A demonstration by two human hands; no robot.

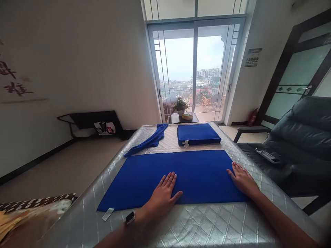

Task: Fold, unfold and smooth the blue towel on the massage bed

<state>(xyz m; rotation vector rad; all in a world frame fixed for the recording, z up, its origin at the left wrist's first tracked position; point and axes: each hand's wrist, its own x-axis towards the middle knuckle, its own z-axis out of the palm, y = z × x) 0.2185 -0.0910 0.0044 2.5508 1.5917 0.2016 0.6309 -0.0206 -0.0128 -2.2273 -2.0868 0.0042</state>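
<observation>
A blue cloth (201,175) lies spread flat across the silver quilted table cover (207,224), with a white label (108,214) sticking out at its near left corner. My left hand (165,193) rests on the middle of the cloth, palm down, fingers stretched out. At the right edge of the same cloth my right hand (243,179) lies flat, fingers extended, nothing in its grasp. Behind the cloth is a neat stack of folded blue cloths (198,133) with a white tag. A crumpled blue cloth (148,140) lies at the far left.
A dark padded armchair (307,137) holding a white device (269,156) stands close on the right. Beyond the table's far end, a small dark table (176,119) bears a potted plant (180,105) before sliding glass doors. Patterned fabric (36,213) sits at lower left.
</observation>
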